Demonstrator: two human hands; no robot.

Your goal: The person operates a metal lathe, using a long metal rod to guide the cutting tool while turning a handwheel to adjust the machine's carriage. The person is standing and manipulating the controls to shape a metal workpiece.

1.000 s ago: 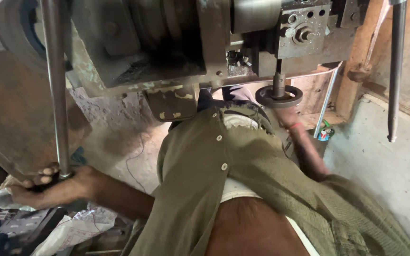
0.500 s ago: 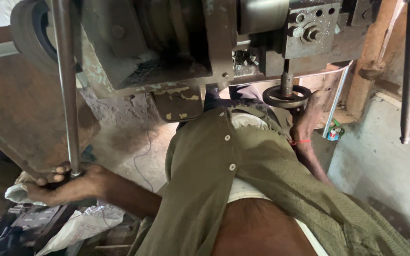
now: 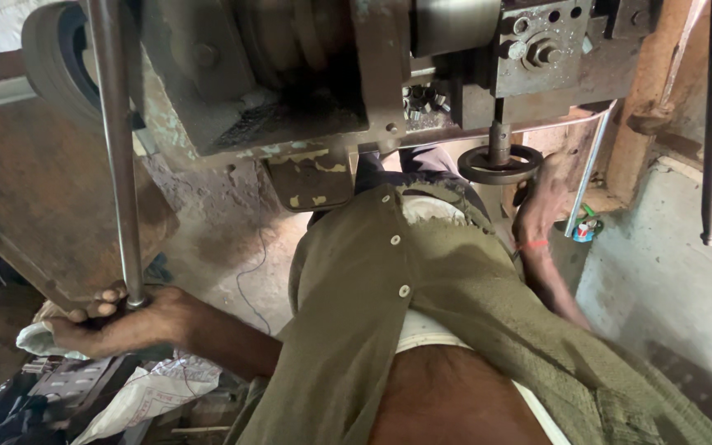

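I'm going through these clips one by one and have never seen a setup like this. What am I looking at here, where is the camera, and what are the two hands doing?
The camera sits on the person's head and looks down past an open olive shirt at a heavy, worn metal machine, probably a workshop lathe or similar. The left hand grips the lower end of a long steel rod that stands upright beside the machine, with a pale rag bunched at that hand. The right hand reaches to a small round handwheel on a short shaft under the machine; whether it grips the rim is hard to tell. Below lie crumpled bags and clutter on a dusty floor.
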